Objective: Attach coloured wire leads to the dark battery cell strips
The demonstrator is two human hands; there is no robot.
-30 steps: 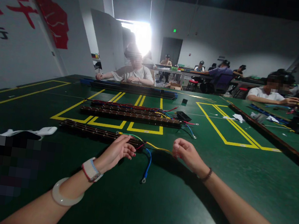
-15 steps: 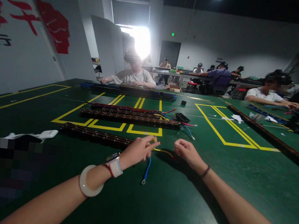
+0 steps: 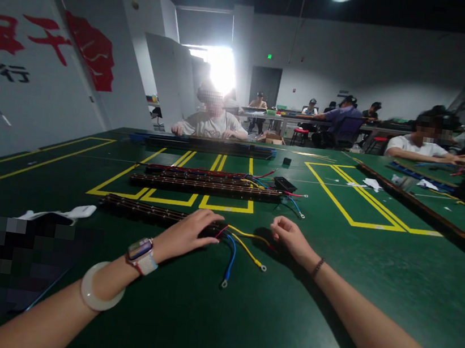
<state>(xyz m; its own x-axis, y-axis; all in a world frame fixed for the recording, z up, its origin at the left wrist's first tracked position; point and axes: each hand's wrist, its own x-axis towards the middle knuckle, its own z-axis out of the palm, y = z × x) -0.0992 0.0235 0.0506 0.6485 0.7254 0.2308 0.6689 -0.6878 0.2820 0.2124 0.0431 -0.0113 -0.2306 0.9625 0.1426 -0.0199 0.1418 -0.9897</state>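
Note:
A long dark strip (image 3: 142, 208) with metallic lines lies in front of me. My left hand (image 3: 190, 234), fingers stretched out and thumb apart, rests over its right end. From that end come a blue wire (image 3: 231, 258) and a yellow wire (image 3: 248, 251), both ending in ring terminals, plus a second yellow wire (image 3: 250, 234) with a red tip. My right hand (image 3: 290, 236) is closed in a loose pinch to the right, close to the red tip. Whatever its fingers may hold is too small or hidden.
Several more dark strips (image 3: 205, 186) with coloured wires lie farther back, beside a small black tray (image 3: 285, 184). A long brown bar (image 3: 420, 210) runs along the right. A phone-like dark object (image 3: 13, 242) lies at left. People sit across the green table (image 3: 280, 329).
My left hand has let go of a yellow wire and moved left onto the strip. That wire now lies on the table with its ring terminal showing. My right hand has barely moved.

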